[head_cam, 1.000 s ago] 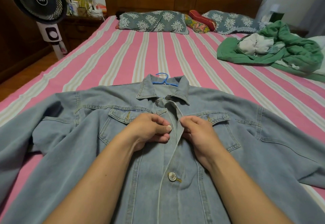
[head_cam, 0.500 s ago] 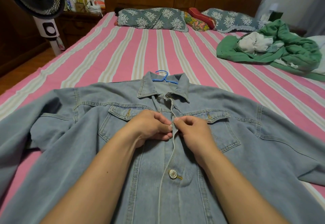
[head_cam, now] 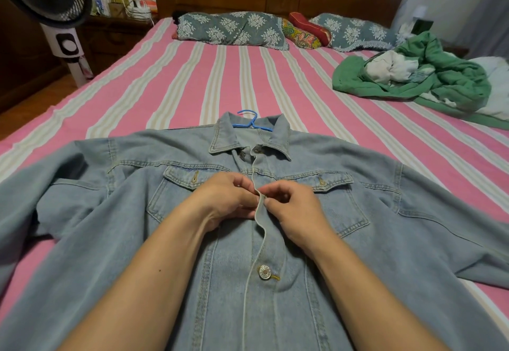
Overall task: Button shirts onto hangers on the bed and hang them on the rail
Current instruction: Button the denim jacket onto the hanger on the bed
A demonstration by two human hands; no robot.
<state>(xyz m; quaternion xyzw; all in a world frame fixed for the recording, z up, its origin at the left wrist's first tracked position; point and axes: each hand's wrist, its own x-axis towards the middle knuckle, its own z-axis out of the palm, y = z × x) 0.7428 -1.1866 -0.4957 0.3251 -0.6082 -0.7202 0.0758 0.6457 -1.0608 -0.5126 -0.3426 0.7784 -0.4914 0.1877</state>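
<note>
Denim shirt (head_cam: 358, 240), frame centre, on blue hanger (head_cam: 249, 122). Left hand (head_cam: 225, 199), right hand (head_cam: 292, 207) pinching placket at chest button. Step: buttoning. Next, likely: collar button.

A light-blue denim shirt (head_cam: 344, 240) lies front-up and spread flat under the hands, its placket pinched at chest height, one metal button (head_cam: 265, 272) fastened nearer the wrists. A blue hanger (head_cam: 250, 121) hook pokes from the collar beyond the fingers.
</note>
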